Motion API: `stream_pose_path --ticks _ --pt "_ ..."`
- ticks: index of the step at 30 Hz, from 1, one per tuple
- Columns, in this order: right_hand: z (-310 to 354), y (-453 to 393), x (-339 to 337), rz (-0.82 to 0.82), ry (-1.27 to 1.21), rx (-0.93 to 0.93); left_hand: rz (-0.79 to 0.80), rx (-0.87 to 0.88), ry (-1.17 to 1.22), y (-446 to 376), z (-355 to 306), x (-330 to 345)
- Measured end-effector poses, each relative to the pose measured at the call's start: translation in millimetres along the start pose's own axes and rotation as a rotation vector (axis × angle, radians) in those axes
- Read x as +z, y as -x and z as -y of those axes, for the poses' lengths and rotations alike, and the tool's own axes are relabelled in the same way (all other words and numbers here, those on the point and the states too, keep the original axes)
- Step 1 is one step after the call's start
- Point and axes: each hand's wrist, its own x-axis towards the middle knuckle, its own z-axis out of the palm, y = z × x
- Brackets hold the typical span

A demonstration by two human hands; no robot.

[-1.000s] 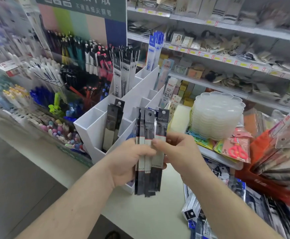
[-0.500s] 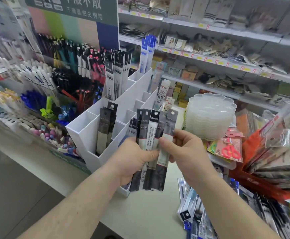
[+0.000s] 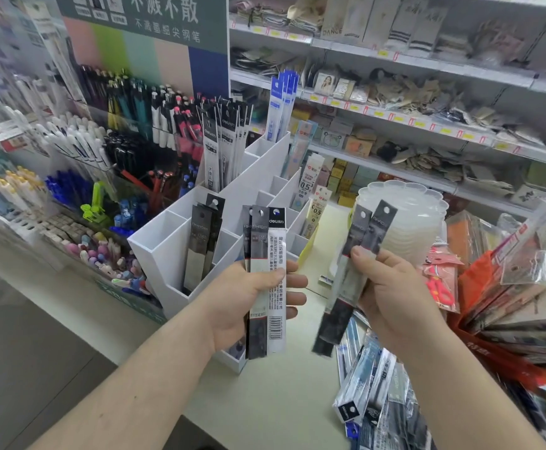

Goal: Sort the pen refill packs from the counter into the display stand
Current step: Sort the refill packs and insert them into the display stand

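Observation:
My left hand (image 3: pixel 249 303) grips a small upright bunch of refill packs (image 3: pixel 266 245), two dark ones and a white Deli one in front. Two dark refill packs (image 3: pixel 359 248) are pinched in my right hand (image 3: pixel 395 297), tilted to the right and apart from the left bunch. Behind my left hand stands the white stepped display stand (image 3: pixel 167 241); dark packs (image 3: pixel 202 241) sit in a front compartment, black-and-white packs (image 3: pixel 223 147) and blue packs (image 3: pixel 281 105) in the rear ones. More loose refill packs (image 3: pixel 375 401) lie in a heap on the counter (image 3: pixel 265 401) at lower right.
A pen display (image 3: pixel 80 164) with many pens fills the left. A stack of clear plastic trays (image 3: pixel 401 219) stands behind my right hand. Bagged goods in a red basket (image 3: pixel 509 303) crowd the right. Shelves of small items run along the back.
The single bunch held by both hands has been split: my right hand pulled two dark packs away to the right, while my left hand keeps the others.

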Motion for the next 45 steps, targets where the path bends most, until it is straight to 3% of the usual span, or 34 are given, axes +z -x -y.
stream_pose_path --ticks 9,16,26,30,34,38,41,45 --pt "-1 9 20 -0.009 0.003 0.009 0.005 -0.088 0.102 -4 3 11" --pt "-8 10 31 -0.018 0.075 0.037 0.115 -0.103 0.212 -3 0 9" --pt "-8 0 32 0.065 0.364 -0.088 0.227 -0.017 0.035 1 2 9" --pt "-6 -7 24 -0.078 0.374 -0.136 0.219 -0.050 -0.038 -1 0 3" --pt "4 -14 11 -0.245 0.286 -0.122 0.137 -0.040 0.061 -4 -3 -3" --pt "-4 -8 25 -0.122 0.245 -0.029 0.155 -0.043 0.168 -3 -3 10" --pt "-11 -2 37 0.000 0.183 0.045 0.144 -0.033 0.034 -7 3 18" --pt "-14 -6 32 -0.040 0.217 0.039 0.079 0.005 -0.144 -10 6 14"
